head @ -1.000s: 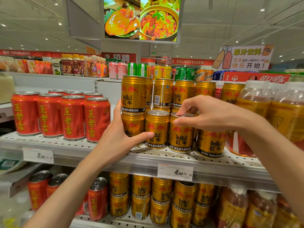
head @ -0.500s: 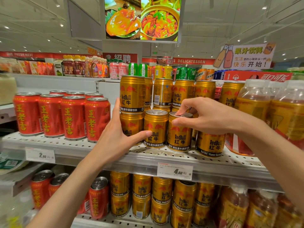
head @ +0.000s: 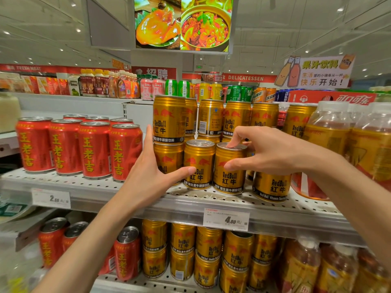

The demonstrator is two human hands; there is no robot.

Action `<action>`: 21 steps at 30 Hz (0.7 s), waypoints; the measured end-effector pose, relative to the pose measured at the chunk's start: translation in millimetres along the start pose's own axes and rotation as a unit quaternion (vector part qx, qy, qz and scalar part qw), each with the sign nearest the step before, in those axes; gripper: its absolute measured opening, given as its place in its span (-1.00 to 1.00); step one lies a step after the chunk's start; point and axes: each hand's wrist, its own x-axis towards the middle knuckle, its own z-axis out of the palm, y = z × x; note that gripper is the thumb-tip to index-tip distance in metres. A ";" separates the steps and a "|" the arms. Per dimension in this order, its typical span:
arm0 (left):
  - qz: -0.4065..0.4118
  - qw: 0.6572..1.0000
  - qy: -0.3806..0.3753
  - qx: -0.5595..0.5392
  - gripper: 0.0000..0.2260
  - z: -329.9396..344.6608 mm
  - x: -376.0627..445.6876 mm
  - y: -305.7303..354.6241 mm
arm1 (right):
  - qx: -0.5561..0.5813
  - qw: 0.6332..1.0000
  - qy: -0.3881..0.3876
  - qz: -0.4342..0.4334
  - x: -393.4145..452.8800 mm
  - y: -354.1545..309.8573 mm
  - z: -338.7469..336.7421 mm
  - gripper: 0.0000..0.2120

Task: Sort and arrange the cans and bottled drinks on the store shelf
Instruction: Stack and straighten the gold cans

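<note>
Left to right, on the perforated store shelf (head: 88,185): a block of red cans (head: 80,149) stands upright at the left, apart from the hands. Next comes a stack of gold cans (head: 169,132), two high. The left hand (head: 148,176) lies flat against the stack's left side, its fingers (head: 149,142) straight and pointing up, the thumb stretched right to touch the front of a single gold can (head: 198,163). This hand grips nothing; it braces. Just beside that can stands the handled gold can (head: 229,168), upright near the shelf's front edge. The right hand (head: 273,151) holds it, a fingertip pressed on the lid and the thumb against the label, fingers curled. Further right are another front gold can (head: 271,187) and clear bottles (head: 330,134) of amber drink.

Compared with a second ago, the handled can has edged slightly left, closing toward its neighbour; the left hand has stayed in place as a stop. Judged from this, the front row is being squared up, with label facing out. The remaining front can to the right sits lower and apart, and likely needs the same alignment. A price tag (head: 226,218) hangs below.
</note>
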 end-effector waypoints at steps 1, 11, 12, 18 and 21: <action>0.000 1.000 0.000 0.003 0.16 0.5 0.0 -0.4 | -0.003 1.000 0.001 0.000 -0.2 0.8 0.3 -0.61; 0.030 0.995 0.049 0.077 0.14 3.9 -11.8 7.2 | 0.057 0.998 0.002 -0.012 -8.2 3.0 -5.2 -0.59; 0.044 0.993 0.054 0.090 0.10 2.1 -14.1 8.5 | 0.067 0.997 0.019 -0.015 -10.4 5.7 -8.7 -0.61; 0.194 0.946 0.154 0.211 -0.26 -13.5 -12.4 31.6 | 0.018 0.995 0.100 0.016 -31.2 32.7 -32.3 -0.75; 0.291 0.914 0.108 0.261 -0.45 -3.2 -4.4 60.1 | -0.004 0.998 0.053 0.022 -42.9 36.5 -34.0 -0.77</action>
